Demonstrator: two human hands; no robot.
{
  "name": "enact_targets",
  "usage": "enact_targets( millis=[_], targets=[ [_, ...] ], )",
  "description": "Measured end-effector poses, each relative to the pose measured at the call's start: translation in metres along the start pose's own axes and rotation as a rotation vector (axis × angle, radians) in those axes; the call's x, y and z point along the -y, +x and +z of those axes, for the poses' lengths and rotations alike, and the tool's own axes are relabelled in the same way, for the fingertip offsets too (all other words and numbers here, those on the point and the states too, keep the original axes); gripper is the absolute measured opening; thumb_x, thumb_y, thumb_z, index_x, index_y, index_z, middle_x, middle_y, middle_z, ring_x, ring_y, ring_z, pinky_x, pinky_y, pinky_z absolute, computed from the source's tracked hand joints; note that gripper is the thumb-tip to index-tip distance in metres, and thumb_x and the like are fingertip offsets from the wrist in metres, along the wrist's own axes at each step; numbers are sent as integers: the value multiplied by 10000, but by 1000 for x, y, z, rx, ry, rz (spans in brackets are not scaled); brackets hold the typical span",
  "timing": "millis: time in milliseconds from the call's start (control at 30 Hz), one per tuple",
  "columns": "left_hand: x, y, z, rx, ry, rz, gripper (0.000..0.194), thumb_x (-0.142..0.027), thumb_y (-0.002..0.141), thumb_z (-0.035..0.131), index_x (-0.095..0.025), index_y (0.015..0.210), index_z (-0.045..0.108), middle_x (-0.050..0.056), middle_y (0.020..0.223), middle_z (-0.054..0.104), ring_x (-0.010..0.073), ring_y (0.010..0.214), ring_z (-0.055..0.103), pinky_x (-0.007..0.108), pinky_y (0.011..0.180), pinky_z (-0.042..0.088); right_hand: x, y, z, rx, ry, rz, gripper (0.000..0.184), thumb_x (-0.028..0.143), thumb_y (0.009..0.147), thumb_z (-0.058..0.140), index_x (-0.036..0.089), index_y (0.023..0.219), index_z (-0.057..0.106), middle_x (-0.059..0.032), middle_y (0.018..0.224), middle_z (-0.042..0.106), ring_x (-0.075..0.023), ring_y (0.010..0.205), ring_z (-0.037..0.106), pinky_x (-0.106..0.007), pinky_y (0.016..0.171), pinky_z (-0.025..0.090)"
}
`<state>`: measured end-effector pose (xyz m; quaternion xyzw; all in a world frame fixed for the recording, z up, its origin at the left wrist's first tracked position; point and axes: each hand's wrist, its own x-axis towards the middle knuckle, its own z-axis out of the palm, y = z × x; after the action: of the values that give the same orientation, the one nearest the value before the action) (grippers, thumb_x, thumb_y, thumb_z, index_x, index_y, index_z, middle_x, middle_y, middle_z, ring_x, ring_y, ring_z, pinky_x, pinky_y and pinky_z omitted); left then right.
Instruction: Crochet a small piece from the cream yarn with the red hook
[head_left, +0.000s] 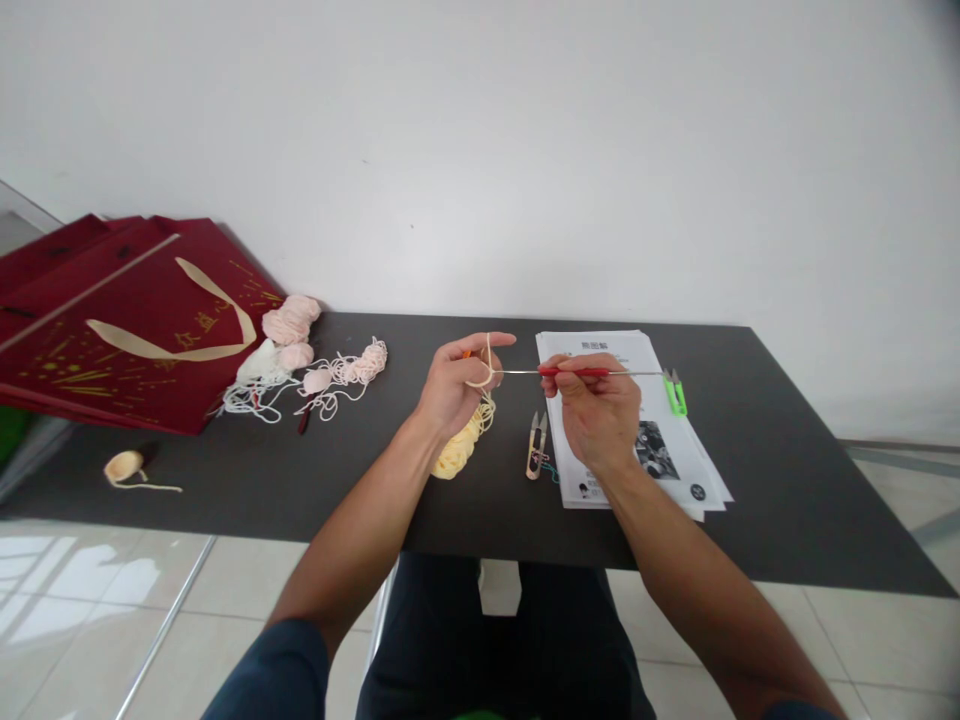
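Observation:
Pale yellow yarn loops over the outstretched index finger of my left hand, whose other fingers are curled in on it. A small orange bit shows between those fingers; I cannot make out what it is. My right hand grips a crochet hook by its red handle, the metal shaft lying level and its tip reaching the yarn at my left hand. Below my left wrist, partly hidden by it, rests a yellow yarn ball. Thread snips lie between my forearms.
Printed sheets lie under my right hand, with green snips at their edge. Pink yarn, white yarn and a large red bag stand at the left. A small cream crocheted piece is near the dark table's front left edge.

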<state>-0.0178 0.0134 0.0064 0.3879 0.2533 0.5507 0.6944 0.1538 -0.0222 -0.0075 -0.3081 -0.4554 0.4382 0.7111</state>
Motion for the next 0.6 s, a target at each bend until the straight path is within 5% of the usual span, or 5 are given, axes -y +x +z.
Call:
enact_targets(
  millis=[200, 400, 600],
  targets=[
    [1, 2, -1, 40, -91, -51, 330, -106, 551, 653, -148, 835, 816, -17, 519, 521, 94, 503, 407, 280, 548, 296, 1, 6, -2, 23, 157, 188, 199, 318, 758, 911, 255, 832, 737, 3, 847, 810, -115, 651, 677, -251, 580, 558],
    [13, 3, -4, -22, 75, 59, 242, -164, 635, 880, -186, 871, 833, 0, 656, 655, 90, 623, 539, 249, 638, 384, -10, 8, -2, -38, 207, 347, 220, 377, 773, 906, 241, 851, 752, 7, 880, 808, -100, 710, 710, -215, 650, 637],
    [20, 5, -1, -147, 225, 116, 462, -173, 648, 906, -201, 1101, 823, -35, 714, 663, 63, 626, 531, 222, 641, 404, -10, 1, 9, -123, 210, 317, 182, 344, 799, 892, 245, 896, 774, 10, 934, 825, -87, 787, 748, -184, 765, 649]
  ],
)
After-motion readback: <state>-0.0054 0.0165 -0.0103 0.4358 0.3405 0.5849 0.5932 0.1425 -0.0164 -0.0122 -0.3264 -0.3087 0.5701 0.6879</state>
